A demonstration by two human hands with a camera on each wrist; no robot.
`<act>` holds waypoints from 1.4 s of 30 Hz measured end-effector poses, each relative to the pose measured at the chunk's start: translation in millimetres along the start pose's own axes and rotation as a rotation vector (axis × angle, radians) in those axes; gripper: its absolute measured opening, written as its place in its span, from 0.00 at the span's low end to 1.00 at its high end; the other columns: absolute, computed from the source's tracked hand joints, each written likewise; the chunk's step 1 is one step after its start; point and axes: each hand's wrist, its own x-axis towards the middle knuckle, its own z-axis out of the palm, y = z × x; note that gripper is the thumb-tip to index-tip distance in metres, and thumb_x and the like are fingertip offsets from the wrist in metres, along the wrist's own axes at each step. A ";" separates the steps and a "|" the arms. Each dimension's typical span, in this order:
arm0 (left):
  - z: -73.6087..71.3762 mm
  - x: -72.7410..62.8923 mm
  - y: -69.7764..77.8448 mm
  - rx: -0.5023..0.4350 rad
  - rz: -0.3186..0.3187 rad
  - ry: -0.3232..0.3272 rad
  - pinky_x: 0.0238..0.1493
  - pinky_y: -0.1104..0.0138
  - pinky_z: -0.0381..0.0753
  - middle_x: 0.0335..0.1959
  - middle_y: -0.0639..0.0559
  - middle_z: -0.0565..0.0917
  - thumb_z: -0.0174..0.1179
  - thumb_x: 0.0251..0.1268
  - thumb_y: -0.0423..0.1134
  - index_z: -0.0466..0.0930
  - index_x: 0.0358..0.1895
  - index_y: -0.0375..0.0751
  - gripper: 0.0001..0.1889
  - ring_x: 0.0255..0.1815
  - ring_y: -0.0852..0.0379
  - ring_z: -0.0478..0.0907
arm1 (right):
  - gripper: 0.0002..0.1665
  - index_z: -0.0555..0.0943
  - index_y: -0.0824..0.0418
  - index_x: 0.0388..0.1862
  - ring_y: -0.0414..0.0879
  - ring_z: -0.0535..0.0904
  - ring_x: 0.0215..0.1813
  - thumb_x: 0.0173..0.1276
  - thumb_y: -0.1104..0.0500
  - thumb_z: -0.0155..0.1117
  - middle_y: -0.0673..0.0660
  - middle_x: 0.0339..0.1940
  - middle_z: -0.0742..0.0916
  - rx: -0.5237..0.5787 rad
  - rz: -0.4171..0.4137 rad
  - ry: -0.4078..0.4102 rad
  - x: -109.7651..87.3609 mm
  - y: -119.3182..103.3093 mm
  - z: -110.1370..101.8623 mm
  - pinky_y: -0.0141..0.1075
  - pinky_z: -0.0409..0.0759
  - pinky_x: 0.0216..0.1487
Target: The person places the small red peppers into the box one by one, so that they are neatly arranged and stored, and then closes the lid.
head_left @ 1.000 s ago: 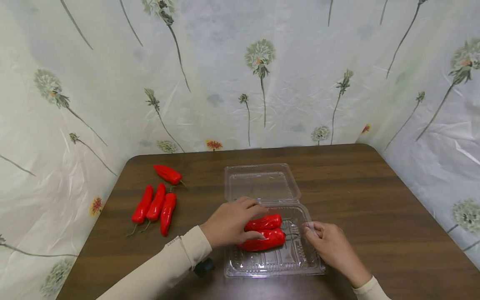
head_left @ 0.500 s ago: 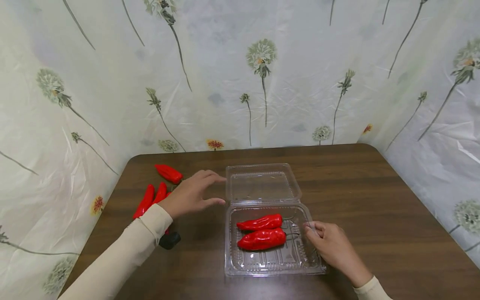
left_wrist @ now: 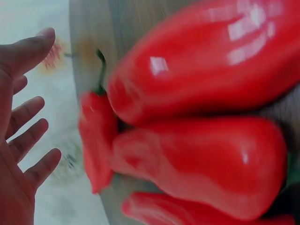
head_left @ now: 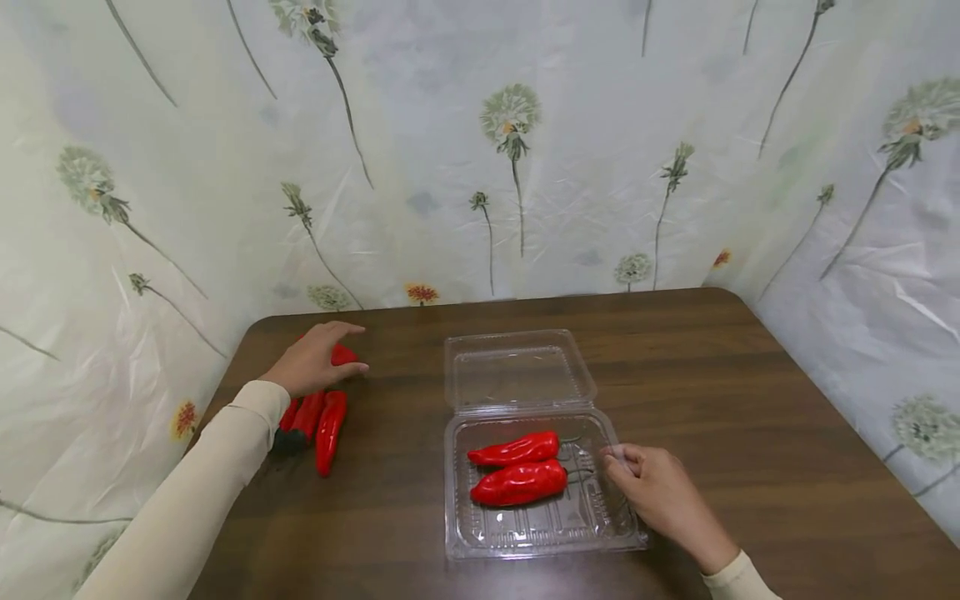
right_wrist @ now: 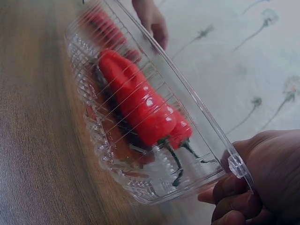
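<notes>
My left hand (head_left: 311,362) is over the left group of red peppers, fingers extended and thumb apart, holding nothing. Under it the far pepper (head_left: 344,356) is partly hidden. Nearer me lie more peppers, one in plain sight (head_left: 330,433), the others partly behind the wrist. The left wrist view has the spread hand (left_wrist: 21,122) apart from the stemmed far pepper (left_wrist: 97,140). My right hand (head_left: 660,496) pinches the right rim of a clear plastic clamshell container (head_left: 540,533), its lid folded back. Side by side inside lie two red peppers, the nearer (head_left: 519,483) and the farther (head_left: 517,450).
A dark wood-grain table (head_left: 735,433) bears everything. Behind it and at both sides hangs a pale sheet (head_left: 420,167) printed with dandelions. The container's lid (head_left: 517,371) lies flat toward the table's far edge.
My left hand has left the peppers in the container and moved left, over the loose peppers. The right hand stays on the container's rim.
</notes>
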 end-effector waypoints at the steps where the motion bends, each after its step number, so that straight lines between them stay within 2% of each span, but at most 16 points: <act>1: 1.0 1.3 -6.7 0.006 -0.011 -0.003 0.68 0.40 0.67 0.73 0.44 0.68 0.66 0.65 0.57 0.65 0.74 0.45 0.38 0.75 0.39 0.59 | 0.17 0.87 0.64 0.53 0.37 0.72 0.24 0.71 0.56 0.64 0.47 0.25 0.86 0.000 -0.003 0.000 0.0 0.0 0.0 0.32 0.71 0.28; 4: 2.8 4.6 -22.2 0.013 -0.017 -0.021 0.70 0.39 0.65 0.73 0.40 0.68 0.66 0.66 0.54 0.64 0.75 0.41 0.38 0.75 0.37 0.59 | 0.16 0.87 0.64 0.52 0.38 0.75 0.27 0.71 0.57 0.64 0.49 0.32 0.89 0.004 -0.010 0.004 -0.2 0.2 0.1 0.31 0.73 0.30; 7: 2.9 6.7 -32.2 0.001 -0.023 -0.042 0.70 0.38 0.64 0.73 0.37 0.67 0.63 0.66 0.46 0.63 0.75 0.37 0.36 0.74 0.35 0.59 | 0.16 0.87 0.64 0.51 0.38 0.75 0.28 0.71 0.57 0.65 0.49 0.34 0.90 0.002 -0.015 0.010 -0.6 0.9 0.3 0.31 0.73 0.31; 11: 2.0 7.9 -41.0 0.016 -0.050 -0.055 0.67 0.34 0.63 0.75 0.35 0.63 0.57 0.62 0.40 0.61 0.76 0.37 0.37 0.75 0.33 0.58 | 0.16 0.87 0.65 0.51 0.37 0.74 0.26 0.71 0.57 0.65 0.47 0.30 0.88 0.007 -0.014 0.013 -0.3 1.3 0.4 0.31 0.72 0.28; 16: 2.6 10.7 -47.6 0.067 -0.060 -0.051 0.65 0.31 0.64 0.77 0.35 0.61 0.58 0.59 0.40 0.61 0.77 0.40 0.39 0.75 0.33 0.57 | 0.16 0.87 0.64 0.51 0.37 0.72 0.24 0.71 0.57 0.65 0.46 0.27 0.86 0.013 -0.018 0.012 -0.3 0.4 -0.4 0.31 0.70 0.27; 22: 10.8 16.7 -53.3 0.132 -0.042 -0.065 0.65 0.33 0.65 0.76 0.34 0.63 0.62 0.55 0.39 0.65 0.75 0.41 0.39 0.76 0.33 0.56 | 0.15 0.87 0.63 0.51 0.37 0.72 0.25 0.71 0.58 0.64 0.45 0.25 0.86 0.002 -0.014 0.011 -0.5 0.1 -1.2 0.31 0.71 0.29; 29: 20.4 19.5 -54.7 0.162 -0.003 -0.077 0.68 0.36 0.64 0.74 0.34 0.66 0.64 0.56 0.37 0.68 0.73 0.43 0.37 0.76 0.33 0.56 | 0.16 0.87 0.64 0.52 0.38 0.75 0.30 0.70 0.58 0.64 0.51 0.41 0.91 -0.007 0.006 0.005 -0.6 0.3 -1.2 0.31 0.73 0.32; 35: 20.0 16.6 -49.7 0.162 0.019 -0.081 0.72 0.39 0.60 0.70 0.33 0.71 0.60 0.58 0.35 0.71 0.71 0.42 0.33 0.72 0.32 0.64 | 0.17 0.87 0.64 0.53 0.38 0.74 0.28 0.70 0.58 0.64 0.49 0.36 0.90 0.004 0.015 -0.004 -0.5 0.4 -1.0 0.31 0.71 0.31; 38: 19.9 15.3 -48.8 0.166 0.015 -0.075 0.71 0.40 0.63 0.67 0.35 0.75 0.60 0.60 0.35 0.72 0.70 0.42 0.31 0.69 0.34 0.69 | 0.17 0.87 0.65 0.53 0.38 0.74 0.28 0.70 0.58 0.64 0.49 0.36 0.90 0.007 0.008 -0.002 -0.4 1.0 -1.1 0.31 0.72 0.31; 42: 21.2 14.4 -47.6 0.160 -0.009 -0.056 0.64 0.40 0.72 0.64 0.37 0.77 0.63 0.62 0.38 0.75 0.68 0.44 0.28 0.64 0.35 0.72 | 0.17 0.87 0.64 0.53 0.38 0.74 0.27 0.70 0.58 0.64 0.47 0.32 0.88 0.003 0.001 0.000 0.2 2.3 -1.1 0.31 0.71 0.31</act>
